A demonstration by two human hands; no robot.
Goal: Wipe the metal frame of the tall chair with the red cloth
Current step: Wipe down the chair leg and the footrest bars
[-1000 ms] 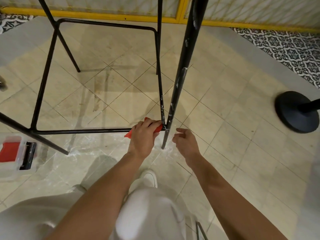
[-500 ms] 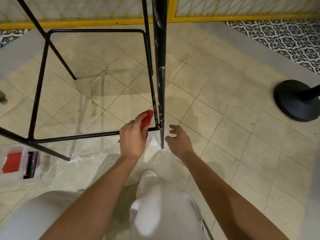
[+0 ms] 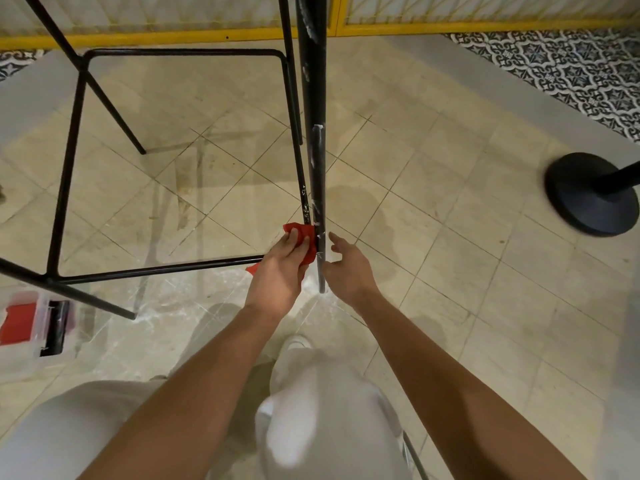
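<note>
While left hand (image 3: 277, 275) grips one red cloth (image 3: 306, 234) against one chair leg (image 3: 317, 157), right hand (image 3: 350, 270) empty, fingers (image 3: 336, 238) spread

Warm, even indoor light; soft shadows on the glossy floor (image 3: 433, 209); wide-angle bending at edges, left edge and foreground blurred.

Left hand (image 3: 280, 271) has slid the red cloth (image 3: 305, 237) (bunched) up the chair leg (image 3: 316, 98).
</note>
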